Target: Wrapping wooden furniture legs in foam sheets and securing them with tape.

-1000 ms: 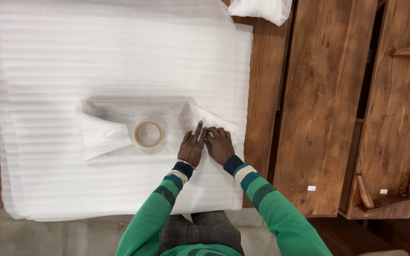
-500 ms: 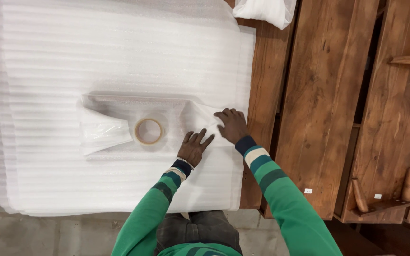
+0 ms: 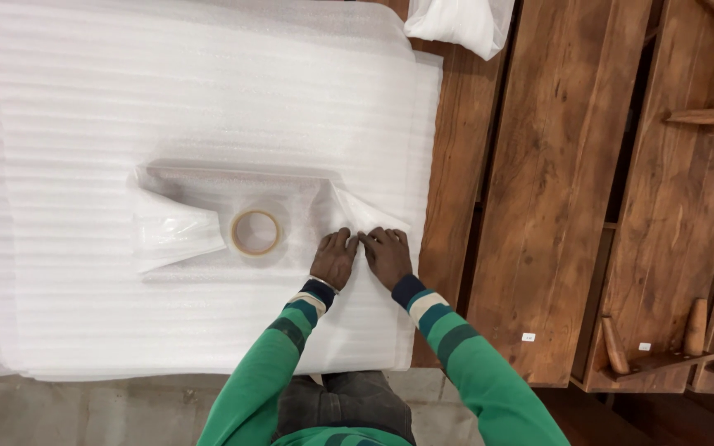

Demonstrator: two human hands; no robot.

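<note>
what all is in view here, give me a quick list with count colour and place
stack of white ribbed foam sheets: one stack, white, covers the table's left side
flat foam-wrapped parcel: one, white, middle of the stack
ring-shaped roll of clear tape: one, beige core, on the parcel
brown wooden plank table: one, under and right of the foam
tapered wooden legs: several, brown, far right
white wrapped bundle: one, top edge
left hand: pressing the parcel's right end
right hand: beside it, pressing the folded flap

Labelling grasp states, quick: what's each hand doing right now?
Left hand: flat, pressing the white foam-wrapped rectangular parcel, holding nothing.
Right hand: pressing the parcel's folded end flap; grip unclear.
</note>
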